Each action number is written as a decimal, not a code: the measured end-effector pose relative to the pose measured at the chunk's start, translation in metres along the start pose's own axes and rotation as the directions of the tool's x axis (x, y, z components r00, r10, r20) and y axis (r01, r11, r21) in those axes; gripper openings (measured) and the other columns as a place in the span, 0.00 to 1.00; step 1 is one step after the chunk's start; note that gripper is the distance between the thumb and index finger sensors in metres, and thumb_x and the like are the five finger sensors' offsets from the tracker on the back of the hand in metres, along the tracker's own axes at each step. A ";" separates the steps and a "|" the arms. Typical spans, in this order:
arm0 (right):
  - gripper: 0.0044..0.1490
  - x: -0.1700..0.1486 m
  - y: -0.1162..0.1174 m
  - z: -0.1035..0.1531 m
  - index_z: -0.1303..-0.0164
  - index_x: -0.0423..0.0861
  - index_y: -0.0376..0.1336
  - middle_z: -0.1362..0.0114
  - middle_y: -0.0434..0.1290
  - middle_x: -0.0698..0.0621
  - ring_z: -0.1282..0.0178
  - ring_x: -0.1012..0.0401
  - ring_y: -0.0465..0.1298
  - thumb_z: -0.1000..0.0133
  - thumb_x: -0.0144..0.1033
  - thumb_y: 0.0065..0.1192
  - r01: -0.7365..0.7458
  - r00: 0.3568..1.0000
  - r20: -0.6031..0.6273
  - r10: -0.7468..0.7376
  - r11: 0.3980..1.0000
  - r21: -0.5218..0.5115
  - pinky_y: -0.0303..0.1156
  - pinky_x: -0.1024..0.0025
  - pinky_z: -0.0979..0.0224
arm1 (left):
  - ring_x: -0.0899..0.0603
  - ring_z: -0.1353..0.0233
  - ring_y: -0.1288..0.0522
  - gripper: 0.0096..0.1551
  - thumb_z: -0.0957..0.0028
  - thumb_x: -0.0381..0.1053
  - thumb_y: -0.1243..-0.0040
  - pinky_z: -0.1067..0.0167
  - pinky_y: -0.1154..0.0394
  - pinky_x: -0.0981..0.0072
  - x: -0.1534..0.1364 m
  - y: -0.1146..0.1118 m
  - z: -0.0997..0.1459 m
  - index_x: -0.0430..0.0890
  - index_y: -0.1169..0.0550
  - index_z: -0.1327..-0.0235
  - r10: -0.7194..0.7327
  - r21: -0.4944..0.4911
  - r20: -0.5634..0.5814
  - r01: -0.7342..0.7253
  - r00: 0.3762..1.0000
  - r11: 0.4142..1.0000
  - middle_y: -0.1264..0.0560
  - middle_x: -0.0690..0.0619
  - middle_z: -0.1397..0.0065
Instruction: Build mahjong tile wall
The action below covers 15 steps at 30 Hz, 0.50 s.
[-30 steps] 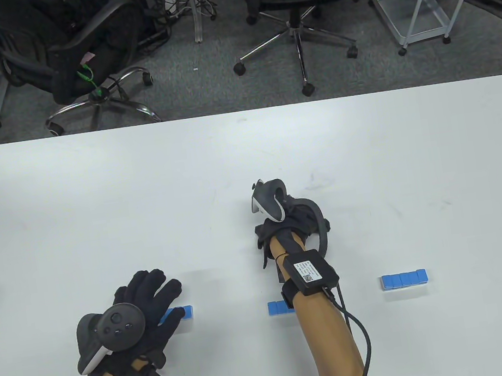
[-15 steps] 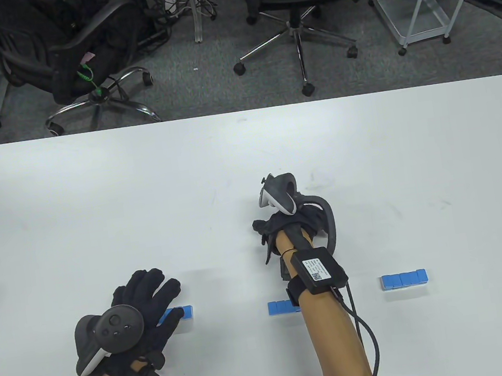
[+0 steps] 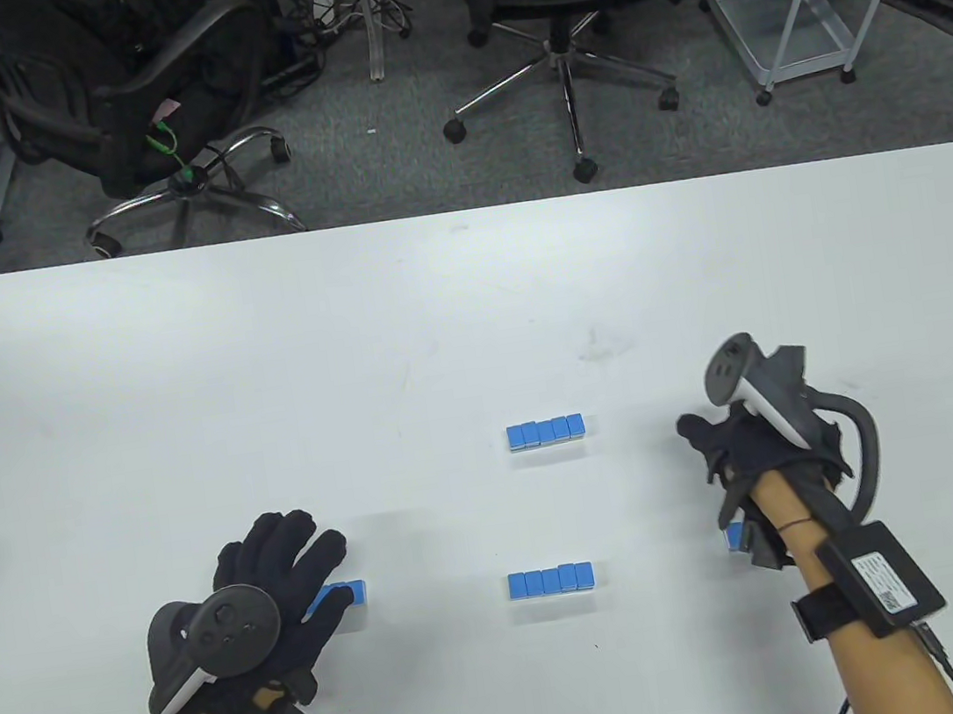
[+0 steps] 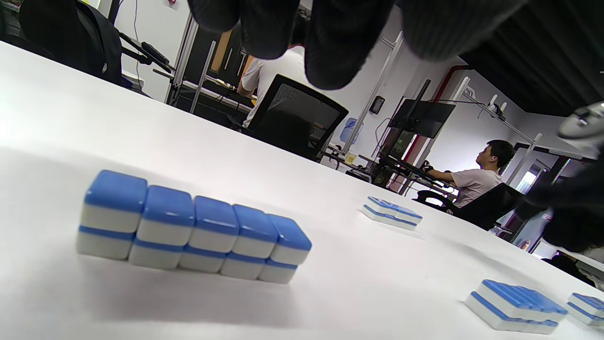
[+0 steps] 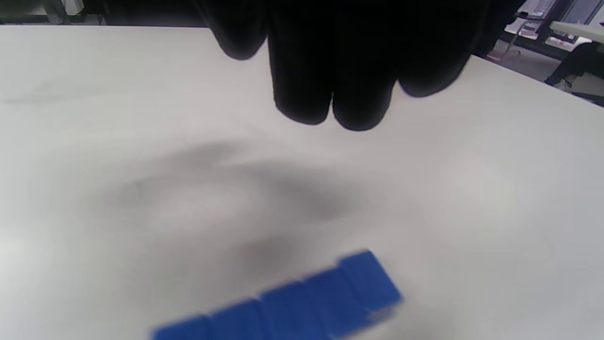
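Four short rows of blue mahjong tiles are seen near the counter's front edge, the left hand laid flat-fingered over the leftmost, the right hand loosely curled, empty, above the rightmost.

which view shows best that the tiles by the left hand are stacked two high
The left wrist view: it sees the stacked row side-on, five blue-topped tiles on five more. In the table view the left hand hides most of it, leaving a blue end. The right wrist view shows only a different, blurred row.
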State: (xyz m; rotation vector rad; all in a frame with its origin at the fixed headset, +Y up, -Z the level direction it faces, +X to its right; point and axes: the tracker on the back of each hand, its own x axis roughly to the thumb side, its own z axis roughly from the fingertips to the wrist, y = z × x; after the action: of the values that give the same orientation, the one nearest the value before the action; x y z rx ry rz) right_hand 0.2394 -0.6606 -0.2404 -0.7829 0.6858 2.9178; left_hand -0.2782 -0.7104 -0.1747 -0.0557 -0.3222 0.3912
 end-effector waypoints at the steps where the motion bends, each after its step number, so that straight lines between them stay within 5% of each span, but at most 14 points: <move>1: 0.59 -0.014 0.009 -0.003 0.24 0.51 0.50 0.27 0.70 0.42 0.28 0.41 0.71 0.61 0.77 0.45 0.014 1.000 -0.007 -0.014 0.999 0.030 0.65 0.38 0.27 | 0.37 0.14 0.54 0.37 0.48 0.68 0.51 0.23 0.57 0.30 0.000 0.000 0.000 0.58 0.32 0.23 0.002 -0.001 -0.002 -0.002 1.000 1.000 0.47 0.51 0.13; 6: 0.61 -0.050 0.052 -0.016 0.23 0.51 0.48 0.25 0.68 0.40 0.28 0.39 0.70 0.62 0.79 0.44 0.103 0.995 -0.008 -0.103 0.978 0.182 0.66 0.37 0.28 | 0.37 0.14 0.54 0.37 0.48 0.68 0.51 0.23 0.56 0.30 -0.005 -0.003 -0.002 0.58 0.32 0.23 0.016 -0.016 -0.023 -0.016 1.000 1.000 0.46 0.51 0.13; 15: 0.64 -0.038 0.073 -0.014 0.23 0.49 0.47 0.26 0.64 0.35 0.30 0.37 0.69 0.64 0.80 0.44 0.011 0.997 0.068 -0.022 0.988 0.156 0.68 0.36 0.32 | 0.37 0.14 0.54 0.37 0.47 0.68 0.51 0.23 0.57 0.30 -0.009 -0.007 0.001 0.58 0.32 0.23 0.035 -0.039 -0.056 -0.037 0.998 0.999 0.47 0.51 0.13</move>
State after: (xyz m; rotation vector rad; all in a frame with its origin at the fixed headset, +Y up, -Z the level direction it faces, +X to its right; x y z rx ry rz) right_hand 0.2675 -0.7301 -0.2031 -0.6650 0.8828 2.8183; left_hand -0.2838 -0.7204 -0.1760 -0.1112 -0.2749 0.4180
